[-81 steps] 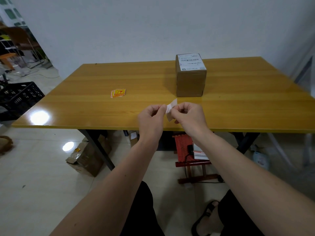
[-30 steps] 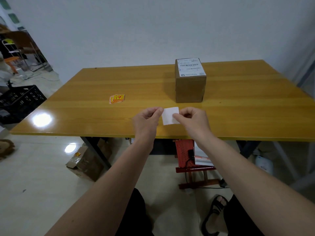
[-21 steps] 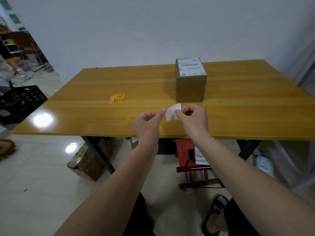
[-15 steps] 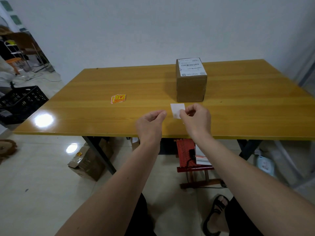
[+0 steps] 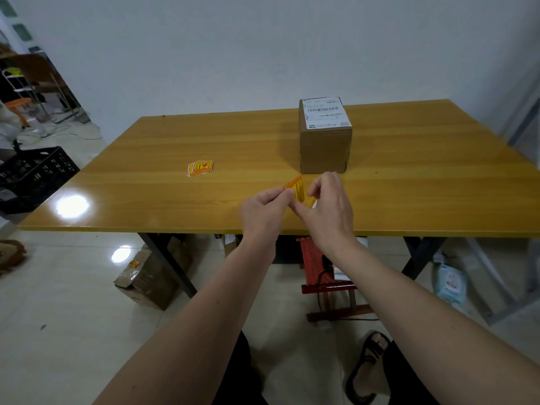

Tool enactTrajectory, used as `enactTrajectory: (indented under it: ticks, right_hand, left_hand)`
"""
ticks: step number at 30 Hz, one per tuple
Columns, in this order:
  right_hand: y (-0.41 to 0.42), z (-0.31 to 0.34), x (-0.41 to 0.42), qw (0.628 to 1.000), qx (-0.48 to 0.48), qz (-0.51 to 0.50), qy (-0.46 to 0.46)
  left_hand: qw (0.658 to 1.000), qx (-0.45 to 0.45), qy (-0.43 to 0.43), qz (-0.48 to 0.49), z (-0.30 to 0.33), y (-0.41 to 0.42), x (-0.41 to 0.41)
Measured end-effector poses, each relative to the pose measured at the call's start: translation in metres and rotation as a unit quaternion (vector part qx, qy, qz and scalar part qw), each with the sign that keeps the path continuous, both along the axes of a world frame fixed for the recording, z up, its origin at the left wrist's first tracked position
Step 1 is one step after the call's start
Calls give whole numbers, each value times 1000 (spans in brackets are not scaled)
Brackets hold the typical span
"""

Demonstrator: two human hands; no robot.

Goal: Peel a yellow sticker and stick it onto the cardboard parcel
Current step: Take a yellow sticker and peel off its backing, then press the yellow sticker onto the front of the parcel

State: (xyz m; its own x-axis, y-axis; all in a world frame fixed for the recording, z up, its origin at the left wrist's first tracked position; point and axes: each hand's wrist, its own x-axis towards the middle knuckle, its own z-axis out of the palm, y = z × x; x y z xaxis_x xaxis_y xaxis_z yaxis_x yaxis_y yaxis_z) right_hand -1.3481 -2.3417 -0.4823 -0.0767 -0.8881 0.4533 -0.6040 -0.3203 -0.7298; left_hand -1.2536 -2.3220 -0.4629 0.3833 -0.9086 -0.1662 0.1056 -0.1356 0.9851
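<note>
Left hand: the left hand (image 5: 264, 211) is pinched, thumb and forefinger closed on the near corner of a small yellow rectangular sticker with red print (image 5: 295, 188), held above the table's near edge.
Right hand: the right hand (image 5: 327, 209) sits just beside the left, fingers curled and thumb reaching toward the sticker's lower edge; whether it grips anything cannot be told, though a sliver of white shows beneath its palm.
Sticker: tilted, off the surface, just in front of the brown cardboard parcel with a white barcode label on top (image 5: 325, 141), not touching it.
Open room: the glossy yellow wooden table (image 5: 146, 206) is bare between the hands and a small loose pile of yellow-red stickers (image 5: 200, 168) to the left; wide bare surface lies right of the parcel.
Edges: the table's right end is cut off by the frame.
Hard to make out: sticker print is unreadable.
</note>
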Motion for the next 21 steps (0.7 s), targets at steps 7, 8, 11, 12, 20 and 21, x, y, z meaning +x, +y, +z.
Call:
enactTrajectory:
  ticks: [7,8,11,12,20,21]
  right_hand:
    - [-7,-4,-9,951,205,37,-227]
    - [-8,-4,-10,930,247,58,-264]
    - [-6,-5,-6,878,309,111,-349]
    - [-5,-5,-3,867,312,118,-370]
    - [-7,-4,3,893,262,112,-349]
    - [-8,-4,3,903,252,112,-328]
  left_hand:
    - [997,18,80,6,5,-3,18]
    - [994,17,104,0,4,-3,19]
    - [986,0,167,-20,-3,-2,20]
    - [982,-5,185,-27,-6,-2,19]
    - [986,-17,163,-42,-10,2,19]
    - [993,-15,111,-29,-8,1,20]
